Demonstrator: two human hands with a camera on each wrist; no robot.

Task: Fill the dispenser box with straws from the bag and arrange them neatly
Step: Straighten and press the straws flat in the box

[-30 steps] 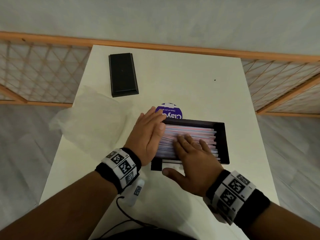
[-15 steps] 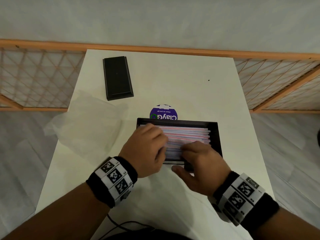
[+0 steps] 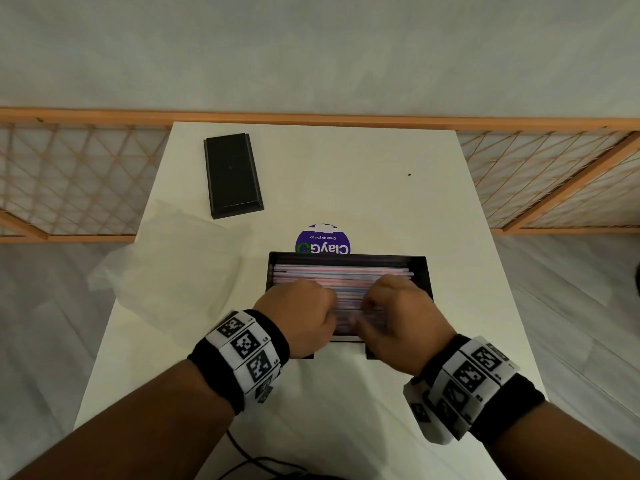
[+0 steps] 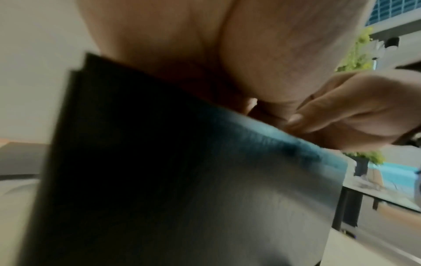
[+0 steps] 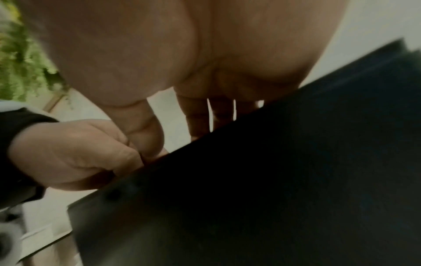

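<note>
The black dispenser box [image 3: 346, 259] lies open at the table's middle, packed with pink, white and blue straws [image 3: 343, 277] lying crosswise. Both hands reach into its near half. My left hand [image 3: 303, 311] and right hand [image 3: 398, 311] are curled, knuckles up, fingers hooked down over the straws and thumbs at the near wall. The straws between them are blurred. The right wrist view shows right fingers [image 5: 198, 118] dropping behind the box wall [image 5: 273, 180] and the left hand [image 5: 68, 153] pinching at the rim. The clear bag [image 3: 173, 265] lies flat on the left.
A black lid [image 3: 232, 174] lies at the table's far left. A round purple sticker [image 3: 322, 239] sits just behind the box. The white table [image 3: 363, 174] ends at a wooden lattice rail [image 3: 311, 117]. A dark cable [image 3: 242, 455] trails off the near edge.
Both hands lay flat on the straws a second ago. They have since curled and drawn back toward the near wall of the box.
</note>
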